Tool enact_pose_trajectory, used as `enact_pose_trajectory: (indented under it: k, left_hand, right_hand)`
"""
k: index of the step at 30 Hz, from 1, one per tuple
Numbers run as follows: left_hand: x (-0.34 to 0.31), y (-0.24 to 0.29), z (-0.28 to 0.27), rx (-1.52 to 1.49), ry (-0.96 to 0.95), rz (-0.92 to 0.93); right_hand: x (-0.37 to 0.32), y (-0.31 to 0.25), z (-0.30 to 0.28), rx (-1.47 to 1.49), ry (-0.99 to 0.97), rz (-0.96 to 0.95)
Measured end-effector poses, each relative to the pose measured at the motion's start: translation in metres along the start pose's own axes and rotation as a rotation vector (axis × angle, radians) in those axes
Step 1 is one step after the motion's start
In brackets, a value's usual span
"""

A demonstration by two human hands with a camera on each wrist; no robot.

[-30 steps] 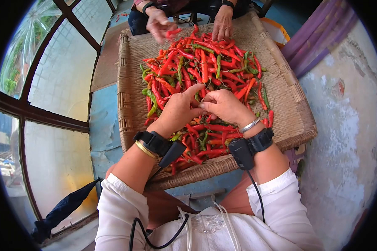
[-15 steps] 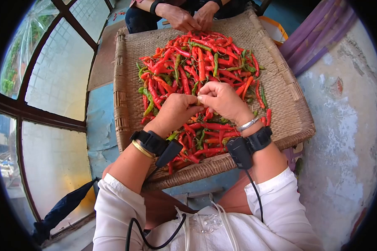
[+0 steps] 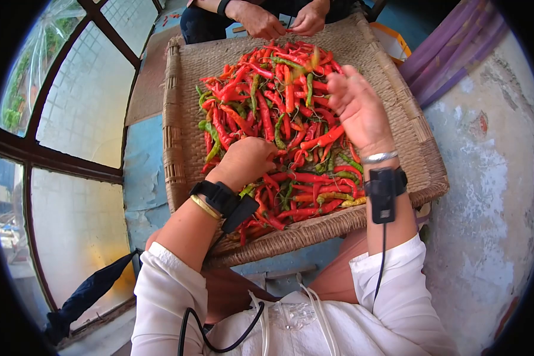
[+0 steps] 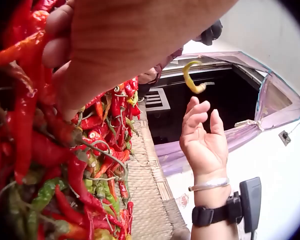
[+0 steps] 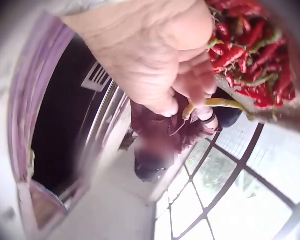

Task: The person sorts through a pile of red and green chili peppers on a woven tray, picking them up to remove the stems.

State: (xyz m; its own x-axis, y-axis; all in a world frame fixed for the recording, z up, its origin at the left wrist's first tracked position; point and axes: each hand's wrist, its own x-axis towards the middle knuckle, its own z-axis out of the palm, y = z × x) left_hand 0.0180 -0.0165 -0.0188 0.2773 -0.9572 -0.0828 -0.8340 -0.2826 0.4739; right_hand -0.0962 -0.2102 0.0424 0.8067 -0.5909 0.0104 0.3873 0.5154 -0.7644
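My left hand is low over a heap of mostly red chili peppers, fingers curled in among them. In the left wrist view its fingertips lie against red chilies; I cannot tell whether they grip one. My right hand is raised at the heap's right side, palm up, fingers loosely spread and holding nothing. A curved yellow-green chili pepper hangs in mid-air just beyond its fingertips, and shows as a blur in the head view.
A shallow woven tray bears the heap. Across it, another person's hands hold a red chili by the far rim. Framed windows stand on the left, a peeling wall and purple curtain on the right.
Both hands were together over the heap, fingertips meeting around something small. The right hand has swung up and right and let go of a yellow-green chili. The left has stayed low.
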Motion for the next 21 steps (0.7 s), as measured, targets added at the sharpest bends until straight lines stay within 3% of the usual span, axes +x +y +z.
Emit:
enact_pose_trajectory:
  k: [1,5,7,9,11,13,14,16,21]
  left_hand:
    - [-0.001,0.001,0.001,0.032,-0.001,0.006]
    - [0.000,0.005,0.003,0.097,-0.003,-0.035]
    - [0.000,0.007,0.004,0.175,-0.007,-0.073]
    - [0.001,0.005,0.007,0.186,-0.019,-0.073]
    - [0.001,0.002,0.007,0.200,-0.037,-0.070]
    - [0.001,0.001,0.008,0.185,-0.033,-0.075]
    - [0.002,0.002,0.007,0.183,-0.032,-0.074]
    - [0.003,0.003,0.005,0.185,-0.083,-0.100]
    - [0.002,0.004,0.005,0.161,-0.068,-0.067]
  right_hand:
    - [0.003,-0.002,-0.005,0.036,0.128,-0.032]
    - [0.000,0.013,-0.020,-0.188,0.185,0.239]
    - [-0.007,0.016,-0.004,-0.255,0.100,0.260]
    - [-0.011,0.017,0.008,-0.697,-0.145,0.292]
    - [-0.014,0.025,0.011,-0.975,-0.231,0.279]
    - [-0.010,0.041,-0.007,-1.490,-0.383,0.054]
    - [-0.011,0.047,-0.015,-1.491,-0.382,0.055]
    - [-0.016,0.055,-0.021,-1.932,-0.522,-0.149]
    - [-0.017,0.060,-0.025,-2.083,-0.542,-0.001]
